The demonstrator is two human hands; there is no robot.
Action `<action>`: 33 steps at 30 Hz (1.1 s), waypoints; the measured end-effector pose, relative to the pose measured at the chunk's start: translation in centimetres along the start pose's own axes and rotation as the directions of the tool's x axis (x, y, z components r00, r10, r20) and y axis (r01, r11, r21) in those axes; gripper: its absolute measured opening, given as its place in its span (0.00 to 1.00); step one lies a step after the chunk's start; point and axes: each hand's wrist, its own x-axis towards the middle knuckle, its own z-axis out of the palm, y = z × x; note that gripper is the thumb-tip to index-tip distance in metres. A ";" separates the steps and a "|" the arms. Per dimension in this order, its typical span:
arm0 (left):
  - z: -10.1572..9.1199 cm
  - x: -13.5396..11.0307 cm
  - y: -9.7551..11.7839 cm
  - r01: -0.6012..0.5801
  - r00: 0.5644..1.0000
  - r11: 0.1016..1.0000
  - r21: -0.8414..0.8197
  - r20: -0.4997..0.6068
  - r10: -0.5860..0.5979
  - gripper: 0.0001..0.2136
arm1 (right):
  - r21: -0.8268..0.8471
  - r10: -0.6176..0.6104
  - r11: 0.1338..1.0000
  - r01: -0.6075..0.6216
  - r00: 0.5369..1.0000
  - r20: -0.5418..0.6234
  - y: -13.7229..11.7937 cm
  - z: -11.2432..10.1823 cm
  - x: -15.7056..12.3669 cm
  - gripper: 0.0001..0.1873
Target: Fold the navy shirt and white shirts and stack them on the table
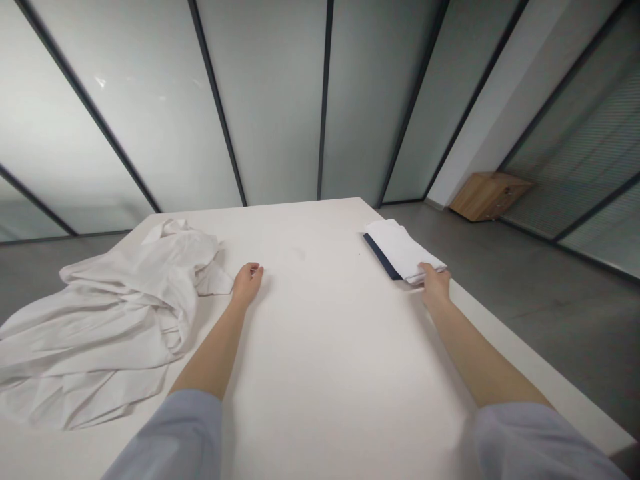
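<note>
The right hand [435, 283] is reaching forward, its fingers [429, 269] touching the near end of a folded white cloth [403, 250], though I can't tell if they're gripping. The cloth's long axis is running away across the counter [310, 333]. The left hand [249, 285] is lying relaxed and empty beside a crumpled white cloth [115, 313].

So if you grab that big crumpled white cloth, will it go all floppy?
Probably very floppy: the cloth lies in soft, loose folds, so it should sag when lifted. It looks thin, so it is likely light for its size. It might also slide easily across the smooth white table if pushed.
</note>
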 end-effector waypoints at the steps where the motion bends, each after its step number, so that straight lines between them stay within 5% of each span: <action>1: 0.0 0.0 0.0 0.000 1.000 1.000 0.000 0.001 0.000 0.15 | -0.058 -0.054 0.997 0.051 0.997 -0.053 -0.4 -0.3 0.1 0.23; 3: 0.1 0.1 -0.1 -0.004 1.000 1.000 0.005 0.008 0.004 0.15 | -0.196 -0.287 0.945 0.261 0.951 -0.115 -1.4 -1.0 0.0 0.26; 4: 0.2 0.0 -0.2 -0.008 1.000 1.000 0.009 0.011 0.008 0.15 | -0.260 -0.438 0.878 0.402 0.893 -0.100 -2.0 -1.1 -0.3 0.27; 6: 0.2 0.0 -0.2 -0.018 1.000 1.000 0.021 0.015 0.018 0.15 | -0.322 -0.684 0.687 0.652 0.729 0.019 -3.3 -0.9 -1.4 0.27; 8: 0.3 0.0 -0.3 -0.031 0.999 0.999 0.037 0.017 0.030 0.15 | -0.277 -0.790 0.528 0.803 0.584 0.186 -4.4 0.3 -3.1 0.25; 12: 0.5 0.0 -0.5 -0.064 0.998 0.994 0.087 0.031 0.062 0.14 | -0.090 -0.772 0.378 0.922 0.367 0.518 -4.7 4.9 -7.9 0.17; 16: 0.5 0.0 -0.4 -0.095 0.994 0.983 0.160 0.060 0.086 0.13 | 0.050 -0.551 0.308 0.950 0.136 0.823 -2.8 9.5 -12.3 0.12; 18: 0.5 0.0 -0.3 -0.109 0.993 0.976 0.188 0.071 0.097 0.14 | 0.042 -0.451 0.297 0.954 0.101 0.887 -1.5 10.9 -13.5 0.13; 24: 0.4 -0.3 0.0 -0.143 0.989 0.957 0.252 0.075 0.128 0.13 | -0.054 -0.239 0.315 0.948 0.134 0.962 1.6 11.9 -13.2 0.15; 33: 0.4 -0.4 0.1 -0.166 0.985 0.948 0.272 0.093 0.146 0.13 | -0.043 -0.211 0.350 0.936 0.124 0.969 2.2 11.4 -12.6 0.15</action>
